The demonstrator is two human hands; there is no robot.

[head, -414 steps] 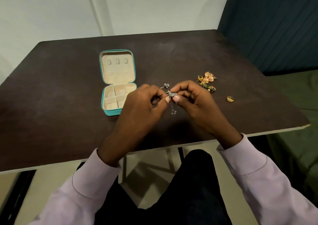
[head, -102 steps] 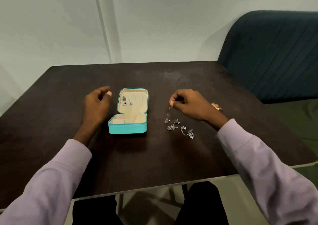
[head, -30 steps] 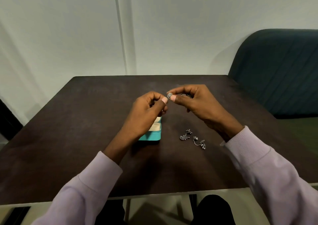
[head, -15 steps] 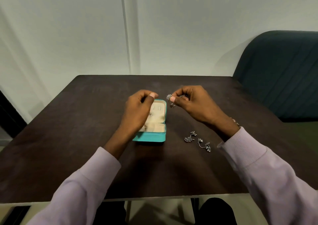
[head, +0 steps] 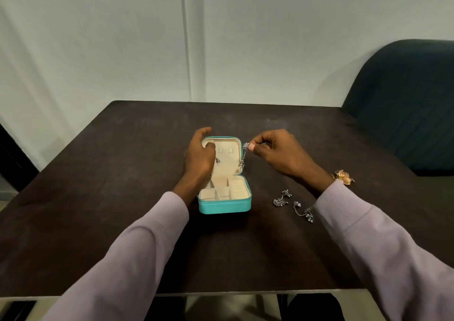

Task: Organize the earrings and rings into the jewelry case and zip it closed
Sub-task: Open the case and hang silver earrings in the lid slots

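A small teal jewelry case (head: 224,207) lies open on the dark table (head: 122,198), its cream lid standing up and cream compartments facing me. My left hand (head: 199,157) grips the lid's left edge, thumb on the lining; a silver earring (head: 218,160) hangs on the lid beside it. My right hand (head: 275,152) pinches a silver dangling earring (head: 244,153) just right of the lid's edge. More silver earrings (head: 292,204) lie on the table to the right of the case. Gold jewelry (head: 343,177) peeks out behind my right wrist.
A dark teal upholstered seat (head: 405,104) stands at the table's right side. A pale wall rises behind the far edge. The table's near edge (head: 221,292) runs just above my lap.
My left hand has moved onto the case lid and taken hold of its left edge. My right hand has brought the silver earring closer to the lid's right side.
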